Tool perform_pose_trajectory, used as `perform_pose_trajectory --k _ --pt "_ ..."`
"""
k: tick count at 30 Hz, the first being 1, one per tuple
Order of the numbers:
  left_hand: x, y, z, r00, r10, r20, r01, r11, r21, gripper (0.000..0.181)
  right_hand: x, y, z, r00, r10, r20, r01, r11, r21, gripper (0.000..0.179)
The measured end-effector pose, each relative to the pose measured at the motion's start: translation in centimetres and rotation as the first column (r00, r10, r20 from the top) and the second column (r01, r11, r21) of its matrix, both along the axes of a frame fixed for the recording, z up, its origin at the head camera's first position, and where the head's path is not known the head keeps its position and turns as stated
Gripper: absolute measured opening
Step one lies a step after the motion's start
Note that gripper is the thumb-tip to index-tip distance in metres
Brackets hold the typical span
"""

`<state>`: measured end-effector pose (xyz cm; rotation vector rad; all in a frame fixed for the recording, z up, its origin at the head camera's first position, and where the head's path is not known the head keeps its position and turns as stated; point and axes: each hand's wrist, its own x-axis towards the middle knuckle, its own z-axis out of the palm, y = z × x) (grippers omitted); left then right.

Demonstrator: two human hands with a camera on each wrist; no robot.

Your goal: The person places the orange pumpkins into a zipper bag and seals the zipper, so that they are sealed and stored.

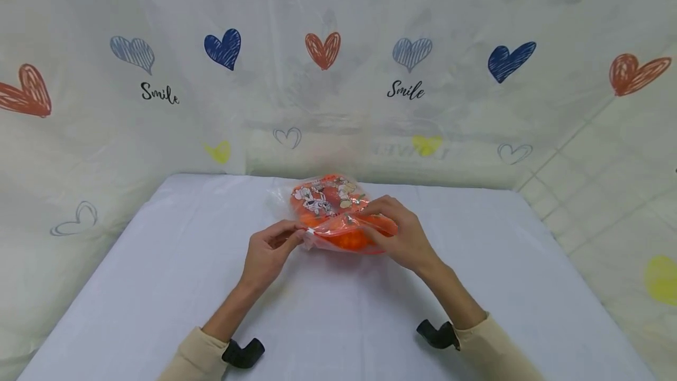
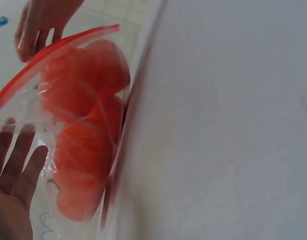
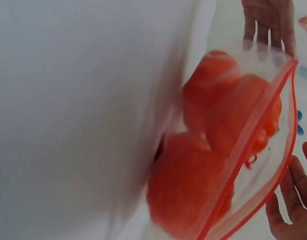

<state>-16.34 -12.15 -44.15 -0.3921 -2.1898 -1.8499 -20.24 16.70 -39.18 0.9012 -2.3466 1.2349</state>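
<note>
A clear zip bag (image 1: 330, 196) with cartoon print and a red zip strip lies at the far middle of the table. Several rounded orange-red pieces (image 3: 188, 185) fill it, and a dark stem shows on one in the left wrist view. My left hand (image 1: 270, 254) pinches the bag's left corner, by a small white slider (image 1: 309, 230). At the right part of the mouth, my right hand (image 1: 404, 237) grips the rim with fingers behind and thumb in front. The two red strips (image 3: 273, 187) stand apart in the right wrist view, leaving the mouth gaping.
A white cloth covers the table (image 1: 338, 322). Behind it hangs a pale sheet (image 1: 365, 10) printed with hearts and "Smile". Black curved pieces (image 1: 243, 353) sit at both beige sleeve cuffs (image 1: 198, 357).
</note>
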Motion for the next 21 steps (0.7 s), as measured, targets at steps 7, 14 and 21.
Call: perform_pose_trajectory --k 7,14,21 --pt "0.1 0.0 0.2 1.000 -0.006 -0.018 0.005 1.000 -0.013 0.027 0.6 -3.5 0.5 0.997 0.071 0.014 -0.072 0.996 0.054 0.025" --pt "-0.1 0.0 0.5 0.998 -0.021 -0.061 0.021 1.000 -0.005 0.018 1.1 -5.8 1.0 0.993 0.117 0.017 -0.118 0.987 0.113 0.020" --pt "-0.1 0.2 0.1 0.999 -0.014 -0.044 0.013 1.000 -0.011 0.016 1.3 -6.9 0.6 0.993 0.111 0.041 -0.115 0.986 0.122 0.012"
